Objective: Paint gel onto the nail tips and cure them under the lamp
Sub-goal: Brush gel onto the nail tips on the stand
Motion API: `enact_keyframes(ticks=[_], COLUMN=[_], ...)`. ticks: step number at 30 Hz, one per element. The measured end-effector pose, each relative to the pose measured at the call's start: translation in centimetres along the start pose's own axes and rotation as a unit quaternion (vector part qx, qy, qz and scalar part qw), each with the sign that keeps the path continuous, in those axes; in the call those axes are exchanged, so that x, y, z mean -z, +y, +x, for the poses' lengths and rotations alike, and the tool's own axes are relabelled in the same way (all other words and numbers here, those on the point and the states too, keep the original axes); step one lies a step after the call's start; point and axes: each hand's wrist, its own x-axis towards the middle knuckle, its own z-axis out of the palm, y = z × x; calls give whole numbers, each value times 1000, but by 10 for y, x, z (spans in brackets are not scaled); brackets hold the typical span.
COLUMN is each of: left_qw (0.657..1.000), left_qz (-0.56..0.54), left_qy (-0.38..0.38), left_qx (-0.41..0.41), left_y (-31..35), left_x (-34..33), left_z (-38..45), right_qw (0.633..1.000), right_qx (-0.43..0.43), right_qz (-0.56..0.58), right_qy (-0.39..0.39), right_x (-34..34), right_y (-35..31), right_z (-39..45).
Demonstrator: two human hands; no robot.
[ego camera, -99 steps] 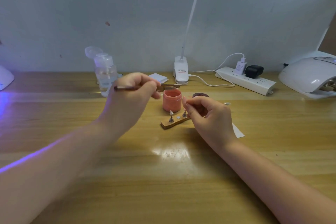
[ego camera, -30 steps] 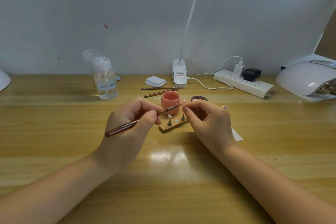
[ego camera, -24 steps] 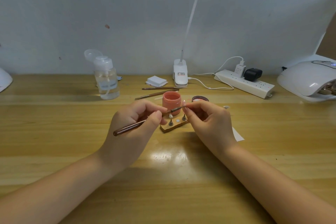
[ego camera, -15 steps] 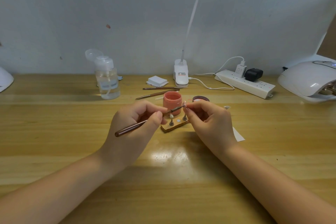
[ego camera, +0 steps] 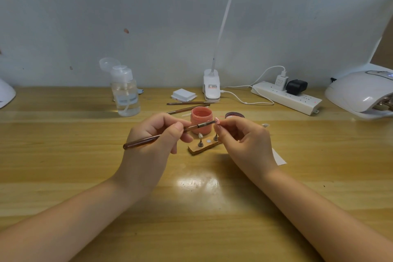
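A: Nearest item: the table [ego camera: 191, 208], wooden, our two forearms resting across it.

B: Next, left hand [ego camera: 155, 140]. Its grip pinches a brown brush [ego camera: 148, 139] between thumb and fingers, handle trailing left, bristles pointing right.

A: Right hand [ego camera: 242, 136]. Its grip pinches one nail tip [ego camera: 217, 121] at the fingertips, raised above the table. The bristles meet that tip, or sit just at it; we cannot tell more closely.

B: Below and between the hands: wooden holder [ego camera: 202, 147], with one pale tip standing on a peg [ego camera: 200, 136], a second peg [ego camera: 215, 138] partly behind the right fingers, and a bare round pad between them.

A: Just behind: open pink gel jar [ego camera: 201, 120]; its dark lid [ego camera: 234, 115] beside it, to the right. A loose tip [ego camera: 265, 125] lies further right.

B: Further back: two spare brushes [ego camera: 187, 106], a stack of white pads [ego camera: 183, 94], a clear pump bottle [ego camera: 125, 93], a clip lamp base [ego camera: 211, 88], a power strip [ego camera: 286, 98].

A: Far right: the white curing lamp [ego camera: 361, 93], well apart from the hands.

B: Status, as we judge it: painting under way on the held tip. The tip on the holder looks unpainted. Nothing shows going into the curing lamp, so the rest of the painting and all curing remain.
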Motion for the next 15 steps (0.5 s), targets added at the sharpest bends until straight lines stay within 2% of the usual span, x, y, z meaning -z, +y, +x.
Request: enact_keyframes(ticks=[7, 15], left_qw=[998, 1000], left_qz=[38, 6], left_qy=[37, -3], left_qx=[17, 3], left_y=[-4, -1], left_x=[1, 0], left_z=[3, 0], right_qw=[1000, 1000], right_qx=[-1, 5], right_qz=[17, 3], right_qy=[-6, 2], right_x=[1, 1], right_y=[0, 1], right_z=[0, 0])
